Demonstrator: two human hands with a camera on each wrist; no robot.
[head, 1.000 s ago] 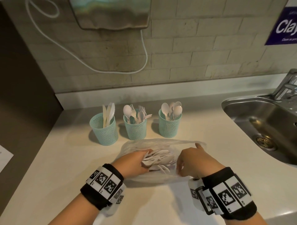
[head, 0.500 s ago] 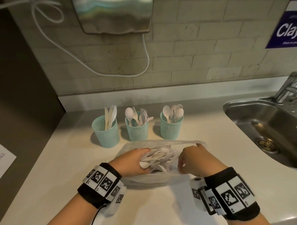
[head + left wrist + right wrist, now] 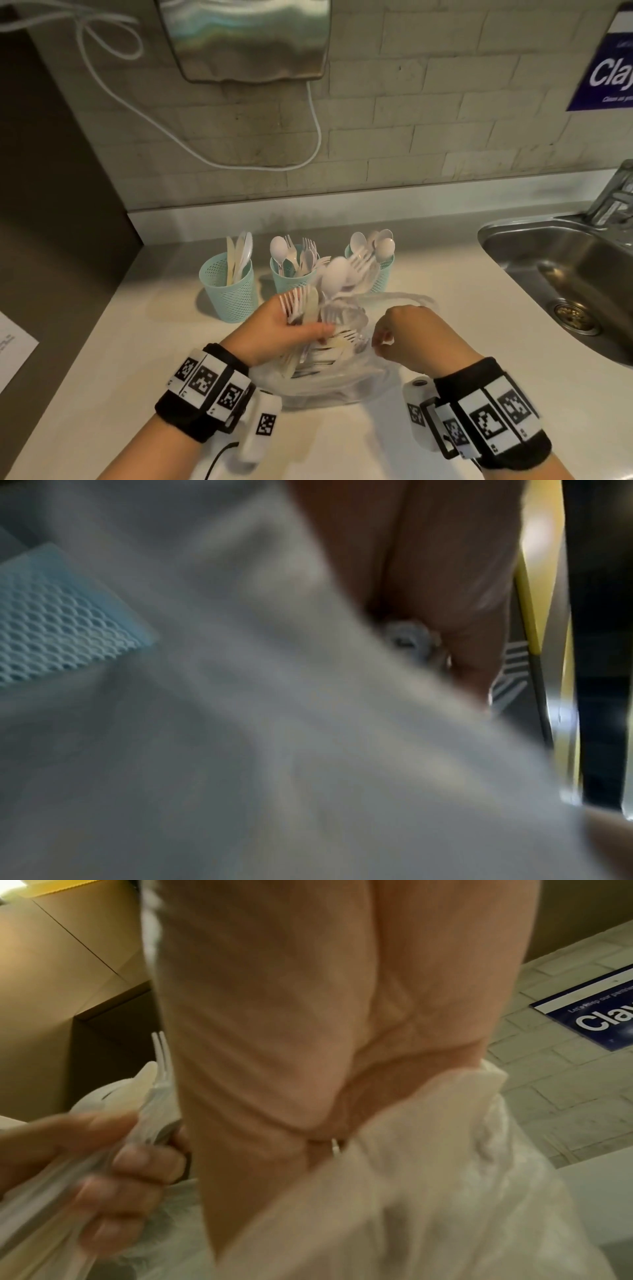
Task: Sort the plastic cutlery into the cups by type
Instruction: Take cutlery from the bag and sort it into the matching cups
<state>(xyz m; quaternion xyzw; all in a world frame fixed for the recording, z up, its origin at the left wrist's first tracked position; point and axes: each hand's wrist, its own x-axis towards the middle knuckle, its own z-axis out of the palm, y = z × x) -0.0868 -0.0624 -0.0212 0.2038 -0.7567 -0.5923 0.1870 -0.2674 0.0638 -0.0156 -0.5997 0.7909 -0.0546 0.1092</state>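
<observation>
The left hand [image 3: 277, 330] is now lifting a mixed bundle of plastic cutlery [image 3: 318, 294] up out of the plastic bag [image 3: 329, 380], where half a second ago it was only reaching in among the pieces lying flat inside. Its fingers [image 3: 137, 1167] are curling tightly round the handles, with forks and a spoon fanning upward in front of the three teal cups [image 3: 233, 291] at the back of the bench [image 3: 102, 359]. The right hand [image 3: 416, 337] is staying put, its fingers pinching the bag's edge and holding the mouth open. With a handful coming free, the sorting can likely go on: knives to the left cup, the rest by type, though the middle cup is already holding spoons among forks.
</observation>
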